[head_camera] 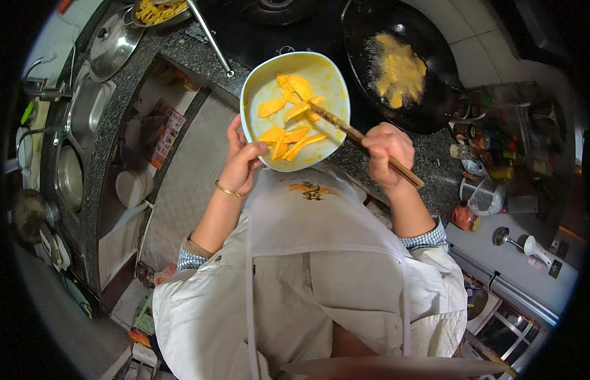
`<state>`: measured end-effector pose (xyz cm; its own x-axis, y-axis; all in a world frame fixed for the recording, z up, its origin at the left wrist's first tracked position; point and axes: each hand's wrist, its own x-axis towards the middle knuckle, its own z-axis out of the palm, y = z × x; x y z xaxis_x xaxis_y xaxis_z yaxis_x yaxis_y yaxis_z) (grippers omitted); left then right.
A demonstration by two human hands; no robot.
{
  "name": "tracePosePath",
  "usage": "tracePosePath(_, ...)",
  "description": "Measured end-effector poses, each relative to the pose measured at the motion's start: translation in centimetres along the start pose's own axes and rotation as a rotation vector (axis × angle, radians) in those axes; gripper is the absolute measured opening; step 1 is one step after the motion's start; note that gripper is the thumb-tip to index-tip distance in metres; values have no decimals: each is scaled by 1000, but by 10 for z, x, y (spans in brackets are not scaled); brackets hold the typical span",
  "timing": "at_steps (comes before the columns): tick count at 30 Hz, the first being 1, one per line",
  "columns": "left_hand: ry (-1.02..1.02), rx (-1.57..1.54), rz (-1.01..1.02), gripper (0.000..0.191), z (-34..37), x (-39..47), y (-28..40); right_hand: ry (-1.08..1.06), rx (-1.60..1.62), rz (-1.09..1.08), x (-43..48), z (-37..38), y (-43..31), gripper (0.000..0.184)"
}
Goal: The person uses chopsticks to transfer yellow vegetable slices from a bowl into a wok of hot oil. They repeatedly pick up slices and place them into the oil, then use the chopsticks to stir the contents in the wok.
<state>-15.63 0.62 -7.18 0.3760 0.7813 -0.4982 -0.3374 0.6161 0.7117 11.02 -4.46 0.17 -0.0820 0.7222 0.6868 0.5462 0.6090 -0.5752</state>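
My left hand [242, 156] grips the near left rim of a white bowl [323, 71], thumb over the edge. Several flat yellow coated slices [295, 140] lie inside it, with yellow smears on its walls. In my right hand [389, 154] is a pair of wooden chopsticks [342, 126], slanting down into the bowl. Their tips touch or pinch some of the slices near the bowl's middle; which one is hard to tell. Beyond the bowl on the right, a black wok [437, 52] holds a cluster of yellow pieces [399, 71] amid bubbling oil.
A pan of browned yellow pieces [157, 12] stands at the back left, near a metal lid [115, 45]. A long metal handle [212, 40] reaches over the granite counter [181, 52]. Sinks [90, 107] are at the left; jars [463, 152] and a ladle [501, 236] at the right.
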Motion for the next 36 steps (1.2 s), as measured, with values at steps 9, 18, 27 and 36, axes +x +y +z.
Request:
tracePosePath(9, 55, 17, -69, 81, -1, 2, -3, 586, -223, 647, -1, -53, 83, 28)
tracePosePath(18, 85, 23, 4, 70, 6, -4, -1, 411, -168, 625, 13, -40, 77, 20)
tracePosePath(27, 2, -25, -14, 78, 2, -4, 4, -194, 168, 401, 12, 25, 11, 8)
tracePosePath(36, -5, -41, -26, 70, -1, -8, 11, -436, 48, 6, 13, 34, 21, 14)
